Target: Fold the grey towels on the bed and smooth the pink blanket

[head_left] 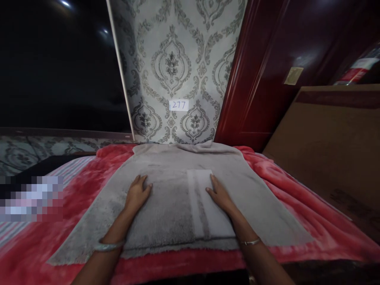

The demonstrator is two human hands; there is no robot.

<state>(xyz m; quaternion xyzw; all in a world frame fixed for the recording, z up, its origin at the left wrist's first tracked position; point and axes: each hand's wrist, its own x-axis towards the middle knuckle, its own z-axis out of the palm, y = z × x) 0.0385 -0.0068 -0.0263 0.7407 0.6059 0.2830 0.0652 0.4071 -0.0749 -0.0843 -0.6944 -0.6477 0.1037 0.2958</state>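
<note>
A large grey cloth [264, 213] is spread flat over a red blanket [74, 194]. On its middle lies a grey towel [169, 209], flat and roughly rectangular, with white bands [213, 209] along its right part. My left hand [138, 192] rests palm down at the towel's left side, thumb and fingers apart. At the right edge of the white bands, my right hand [219, 194] lies with its thumb spread from the fingers. Neither hand grasps anything. Bracelets are on both wrists.
A patterned wall with a paper label reading 277 [179, 105] rises behind. At the left stands a large black screen [56, 67]. On the right are a dark red wooden panel [252, 79] and a cardboard box [329, 146] with a bottle [358, 71] on top.
</note>
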